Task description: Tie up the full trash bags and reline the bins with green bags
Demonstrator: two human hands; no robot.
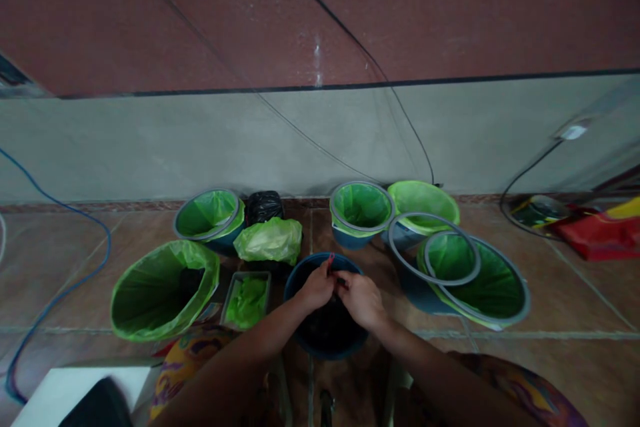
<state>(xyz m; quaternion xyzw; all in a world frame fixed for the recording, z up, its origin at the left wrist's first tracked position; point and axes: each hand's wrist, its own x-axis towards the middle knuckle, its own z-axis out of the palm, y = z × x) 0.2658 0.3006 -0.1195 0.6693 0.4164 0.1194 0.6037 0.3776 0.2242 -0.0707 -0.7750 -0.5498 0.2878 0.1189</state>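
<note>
Over a dark blue bucket (pixel 296 332), my left hand (pixel 316 288) and my right hand (pixel 361 299) meet with fingers closed. A thin red thing (pixel 331 260) sticks up from the fingertips of my left hand; its kind is too small to tell. My right hand pinches close against it, and what lies in its fingers is hidden. The bucket's inside is dark, so its contents are unclear. Just left of the bucket stands a clear tub (pixel 269 293) with a bright green crumpled piece (pixel 249 301) in it.
Green-lined bins stand left (pixel 165 290), back left (pixel 220 213), back middle (pixel 363 207) and right (pixel 475 273). A loose grey ring (pixel 395 240) leans on the right bins. A green bag (pixel 270 240) lies before a black bag (pixel 265 205). A blue hose (pixel 70 287) crosses the left floor.
</note>
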